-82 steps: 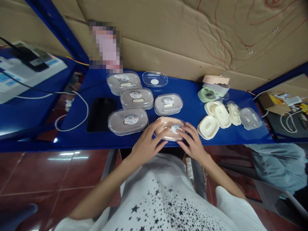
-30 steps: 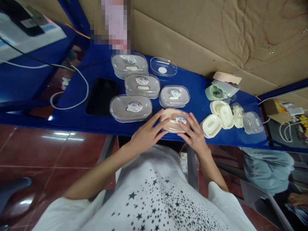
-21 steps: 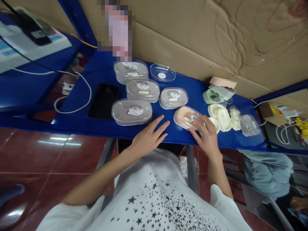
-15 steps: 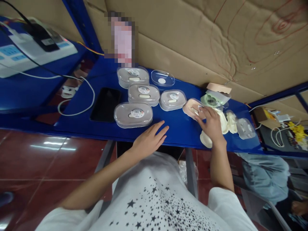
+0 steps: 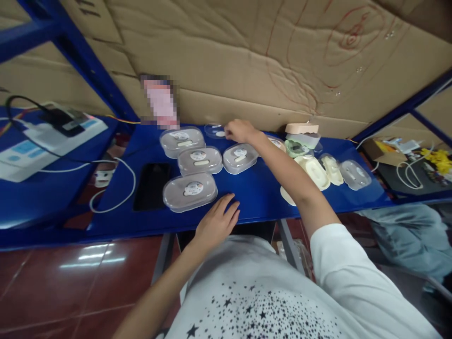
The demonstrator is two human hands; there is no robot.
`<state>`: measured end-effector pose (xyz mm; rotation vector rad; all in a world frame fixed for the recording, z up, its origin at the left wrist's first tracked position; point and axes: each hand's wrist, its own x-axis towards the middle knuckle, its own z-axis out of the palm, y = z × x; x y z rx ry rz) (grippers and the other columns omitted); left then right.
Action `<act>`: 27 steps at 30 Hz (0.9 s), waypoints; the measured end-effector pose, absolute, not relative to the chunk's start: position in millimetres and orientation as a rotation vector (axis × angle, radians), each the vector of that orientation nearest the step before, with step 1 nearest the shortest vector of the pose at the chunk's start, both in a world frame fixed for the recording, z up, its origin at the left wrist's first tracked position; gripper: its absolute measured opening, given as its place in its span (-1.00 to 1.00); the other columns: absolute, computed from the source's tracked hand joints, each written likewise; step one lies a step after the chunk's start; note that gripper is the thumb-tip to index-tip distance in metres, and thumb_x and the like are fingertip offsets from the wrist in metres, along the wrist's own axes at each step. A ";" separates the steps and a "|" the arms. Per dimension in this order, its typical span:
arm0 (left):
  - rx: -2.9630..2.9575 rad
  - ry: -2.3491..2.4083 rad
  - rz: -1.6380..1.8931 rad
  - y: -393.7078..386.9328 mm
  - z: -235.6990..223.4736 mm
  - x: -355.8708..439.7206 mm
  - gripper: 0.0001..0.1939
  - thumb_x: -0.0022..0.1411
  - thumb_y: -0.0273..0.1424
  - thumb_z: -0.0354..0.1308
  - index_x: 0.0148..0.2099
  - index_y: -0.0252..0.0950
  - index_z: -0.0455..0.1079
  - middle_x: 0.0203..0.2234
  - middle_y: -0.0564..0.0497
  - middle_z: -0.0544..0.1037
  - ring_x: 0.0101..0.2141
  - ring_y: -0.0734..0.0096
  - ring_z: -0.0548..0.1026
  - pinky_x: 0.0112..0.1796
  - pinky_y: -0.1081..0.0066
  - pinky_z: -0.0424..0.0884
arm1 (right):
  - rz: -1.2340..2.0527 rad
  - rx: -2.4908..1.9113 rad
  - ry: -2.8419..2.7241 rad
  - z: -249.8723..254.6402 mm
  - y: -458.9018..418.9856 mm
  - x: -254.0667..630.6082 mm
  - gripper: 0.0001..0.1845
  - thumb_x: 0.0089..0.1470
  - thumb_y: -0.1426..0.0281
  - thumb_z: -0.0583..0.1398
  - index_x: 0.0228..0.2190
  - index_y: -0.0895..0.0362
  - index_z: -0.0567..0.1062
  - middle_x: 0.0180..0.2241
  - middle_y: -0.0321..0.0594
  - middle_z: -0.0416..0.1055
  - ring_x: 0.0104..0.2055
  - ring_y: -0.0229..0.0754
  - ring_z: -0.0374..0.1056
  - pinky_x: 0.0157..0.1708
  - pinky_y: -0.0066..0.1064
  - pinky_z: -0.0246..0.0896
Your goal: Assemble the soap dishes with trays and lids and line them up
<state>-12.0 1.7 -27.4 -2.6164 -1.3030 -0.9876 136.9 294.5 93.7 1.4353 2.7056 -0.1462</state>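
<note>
My right hand [image 5: 239, 131] reaches across to the back of the blue table [image 5: 261, 193]. Its fingers are curled on the right edge of a clear lid [image 5: 213, 131] with a white round sticker. My forearm partly hides the pink soap box [image 5: 277, 143], which lies behind it. On the table's front edge my left hand [image 5: 217, 221] rests flat with fingers stretched, just right of the nearest closed grey box [image 5: 189, 190]. Three more closed clear-lidded boxes [image 5: 199, 160] [image 5: 181, 140] [image 5: 240, 157] lie between my hands.
Cream trays [image 5: 312, 165], another clear lid [image 5: 355, 174], a green piece [image 5: 295, 147] and a pink tray [image 5: 302, 128] crowd the right end. A black phone [image 5: 151, 186] and a white cable [image 5: 116, 188] lie at the left. Cardboard backs the table. A person's jeans [image 5: 402, 235] show at right.
My right hand slid the pink box away to the right rear, let it go, then reached back left to the clear lid. My left hand stayed on the front edge.
</note>
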 end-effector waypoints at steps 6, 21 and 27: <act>-2.591 -1.325 -1.172 -0.1 -25.7 -12.1 -0.49 0.48 -0.44 0.24 0.40 -0.25 0.34 0.33 -0.28 0.44 0.18 0.03 0.60 0.12 0.13 0.64 | 0.170 1.530 3.130 107.6 152.9 200.2 -0.67 0.54 0.32 0.04 0.03 0.09 0.58 0.03 -0.07 0.60 0.11 0.04 0.48 0.22 -0.04 0.21; -2.617 -1.380 -0.930 -1.8 -20.8 -4.9 -0.64 0.48 -0.38 0.24 0.27 -0.23 0.49 0.32 -0.29 0.48 0.31 -0.14 0.48 0.28 -0.17 0.45 | 0.303 2.399 2.650 7.9 -4.5 294.5 -0.44 0.46 0.15 0.13 0.40 -0.07 0.37 0.37 0.04 0.38 0.42 0.31 0.29 0.36 0.37 0.18; -2.500 -1.424 -1.078 -3.5 -25.7 -1.8 -0.62 0.46 -0.45 0.26 0.27 -0.20 0.46 0.31 -0.30 0.46 0.33 -0.14 0.45 0.29 -0.18 0.43 | 0.066 2.223 2.761 1.2 -36.4 288.0 -0.46 0.46 0.18 0.14 0.40 -0.29 0.33 0.33 -0.15 0.44 0.27 0.20 0.46 0.17 0.20 0.39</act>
